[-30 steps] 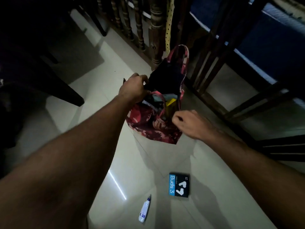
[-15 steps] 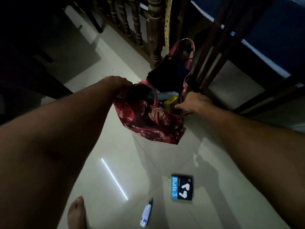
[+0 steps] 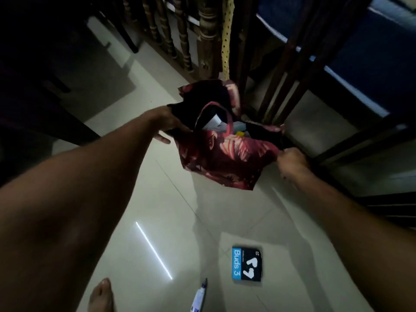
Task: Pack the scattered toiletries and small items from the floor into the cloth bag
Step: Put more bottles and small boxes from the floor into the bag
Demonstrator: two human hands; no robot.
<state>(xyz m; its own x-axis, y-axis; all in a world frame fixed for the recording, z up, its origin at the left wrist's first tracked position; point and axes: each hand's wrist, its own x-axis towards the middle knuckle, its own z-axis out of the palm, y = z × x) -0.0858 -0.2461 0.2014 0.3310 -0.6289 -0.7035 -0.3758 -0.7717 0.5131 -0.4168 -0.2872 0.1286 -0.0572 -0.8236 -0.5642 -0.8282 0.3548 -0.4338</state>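
The floor (image 3: pixel 157 199) is pale glossy tile with thin grout lines, and a bright streak of light (image 3: pixel 154 251) reflects off it. A dark wooden railing (image 3: pixel 180 32) with turned posts runs across the top. Dark wooden furniture frames (image 3: pixel 304 75) stand at the right, blue fabric (image 3: pixel 371 52) behind them.

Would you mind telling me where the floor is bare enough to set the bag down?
Bare tile lies between the cloth bag and the Buds 3 box, and left of the light streak. It is crowded near the box, the small tube and the bare foot.
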